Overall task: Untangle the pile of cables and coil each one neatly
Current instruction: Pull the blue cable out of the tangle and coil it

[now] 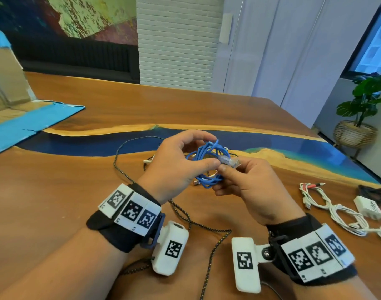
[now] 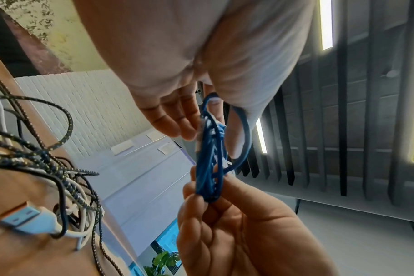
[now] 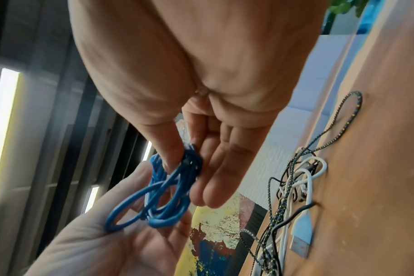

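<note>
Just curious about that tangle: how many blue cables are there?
1: the blue cable, gripped by the left hand and right hand above the table. The pile beneath may hide more.

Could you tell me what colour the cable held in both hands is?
Blue cable, clearest in the head view.

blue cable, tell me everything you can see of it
The blue cable is thin, round and smooth, plastic-jacketed by its look, gathered into several loose, uneven loops. One end carries a clear plastic plug. It is held up off the wooden table, above the remaining tangle. The left hand holds the bundle, thumb at the plug, while the right hand pinches the plug and the loops' lower side.
</note>
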The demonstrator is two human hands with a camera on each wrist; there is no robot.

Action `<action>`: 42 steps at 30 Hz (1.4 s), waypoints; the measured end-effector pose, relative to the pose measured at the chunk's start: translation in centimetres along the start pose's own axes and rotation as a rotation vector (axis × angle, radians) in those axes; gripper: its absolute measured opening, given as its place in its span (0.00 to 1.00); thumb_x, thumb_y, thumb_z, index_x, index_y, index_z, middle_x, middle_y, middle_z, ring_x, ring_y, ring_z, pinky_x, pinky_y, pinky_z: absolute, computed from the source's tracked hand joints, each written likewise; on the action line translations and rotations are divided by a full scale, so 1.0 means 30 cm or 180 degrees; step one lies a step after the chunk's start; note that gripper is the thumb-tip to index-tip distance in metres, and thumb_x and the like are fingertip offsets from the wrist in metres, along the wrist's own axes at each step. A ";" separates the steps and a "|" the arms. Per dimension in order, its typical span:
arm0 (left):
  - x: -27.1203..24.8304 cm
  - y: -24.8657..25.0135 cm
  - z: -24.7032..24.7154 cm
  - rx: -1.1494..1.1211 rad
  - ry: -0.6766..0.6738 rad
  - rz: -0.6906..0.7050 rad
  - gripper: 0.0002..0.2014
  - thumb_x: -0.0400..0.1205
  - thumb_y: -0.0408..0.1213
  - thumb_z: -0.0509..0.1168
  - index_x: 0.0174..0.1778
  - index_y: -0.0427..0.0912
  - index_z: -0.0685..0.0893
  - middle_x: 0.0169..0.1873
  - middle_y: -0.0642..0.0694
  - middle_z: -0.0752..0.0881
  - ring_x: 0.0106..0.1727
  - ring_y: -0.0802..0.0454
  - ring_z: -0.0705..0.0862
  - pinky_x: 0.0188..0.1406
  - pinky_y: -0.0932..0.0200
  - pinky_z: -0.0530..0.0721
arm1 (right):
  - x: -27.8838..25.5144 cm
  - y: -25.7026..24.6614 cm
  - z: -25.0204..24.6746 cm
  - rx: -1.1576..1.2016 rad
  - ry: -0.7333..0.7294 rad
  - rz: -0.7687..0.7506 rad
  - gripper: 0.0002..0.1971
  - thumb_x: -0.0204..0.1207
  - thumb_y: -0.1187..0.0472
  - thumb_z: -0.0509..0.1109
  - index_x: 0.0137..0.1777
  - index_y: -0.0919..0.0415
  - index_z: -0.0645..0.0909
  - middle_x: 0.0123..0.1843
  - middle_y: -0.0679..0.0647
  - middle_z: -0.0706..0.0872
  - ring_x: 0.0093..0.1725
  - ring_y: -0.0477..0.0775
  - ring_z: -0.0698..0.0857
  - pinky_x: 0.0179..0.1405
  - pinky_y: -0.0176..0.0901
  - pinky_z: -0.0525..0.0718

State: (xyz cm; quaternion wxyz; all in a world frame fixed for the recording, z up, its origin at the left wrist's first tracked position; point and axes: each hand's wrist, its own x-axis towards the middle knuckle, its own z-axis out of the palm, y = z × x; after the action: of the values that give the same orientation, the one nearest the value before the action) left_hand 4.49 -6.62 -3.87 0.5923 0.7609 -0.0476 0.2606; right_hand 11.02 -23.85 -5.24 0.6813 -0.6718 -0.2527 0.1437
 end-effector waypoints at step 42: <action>0.035 0.001 -0.004 -0.1188 0.1025 -0.0610 0.09 0.90 0.34 0.62 0.48 0.39 0.85 0.29 0.48 0.82 0.30 0.51 0.83 0.32 0.61 0.82 | -0.027 -0.046 0.008 -0.1384 -0.0718 -0.0142 0.04 0.84 0.61 0.72 0.54 0.56 0.88 0.30 0.59 0.84 0.27 0.54 0.79 0.27 0.42 0.80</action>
State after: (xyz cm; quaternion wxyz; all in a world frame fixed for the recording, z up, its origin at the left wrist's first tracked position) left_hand 5.34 -6.26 -3.35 0.7443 0.5882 0.0723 0.3078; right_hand 10.02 -24.16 -3.99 0.4911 -0.7766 -0.3669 0.1450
